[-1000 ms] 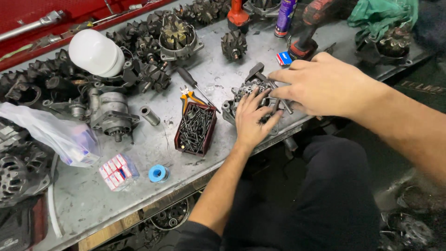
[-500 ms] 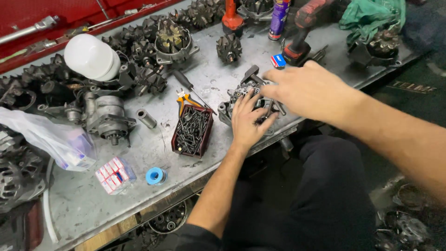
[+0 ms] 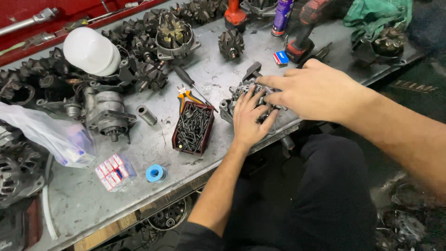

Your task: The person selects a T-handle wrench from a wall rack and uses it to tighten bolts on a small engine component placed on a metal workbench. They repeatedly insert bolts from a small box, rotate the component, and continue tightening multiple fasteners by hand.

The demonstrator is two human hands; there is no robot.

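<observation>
A grey alternator (image 3: 238, 93) lies on the metal workbench (image 3: 209, 74) near its front edge. My left hand (image 3: 250, 120) rests flat on top of it with fingers spread, pressing it down. My right hand (image 3: 312, 89) comes in from the right, its fingers curled on the alternator's upper side; whether they pinch a small part is hidden. Just left of the alternator stands a dark red tray of black screws (image 3: 193, 128), with orange-handled pliers (image 3: 184, 96) and a screwdriver (image 3: 188, 80) behind it.
Several rotors and alternator housings (image 3: 139, 51) crowd the back left, beside a white plastic dome (image 3: 90, 51). A starter motor (image 3: 104, 114), metal sleeve (image 3: 147, 115), plastic bag (image 3: 51, 137), small box pack (image 3: 114, 172) and blue tape roll (image 3: 155, 173) lie left. A red drill (image 3: 304, 32) and spray can (image 3: 282, 17) stand behind.
Both hands stay on the alternator; the left hand's fingers have shifted slightly over it. The view itself has drifted a little.
</observation>
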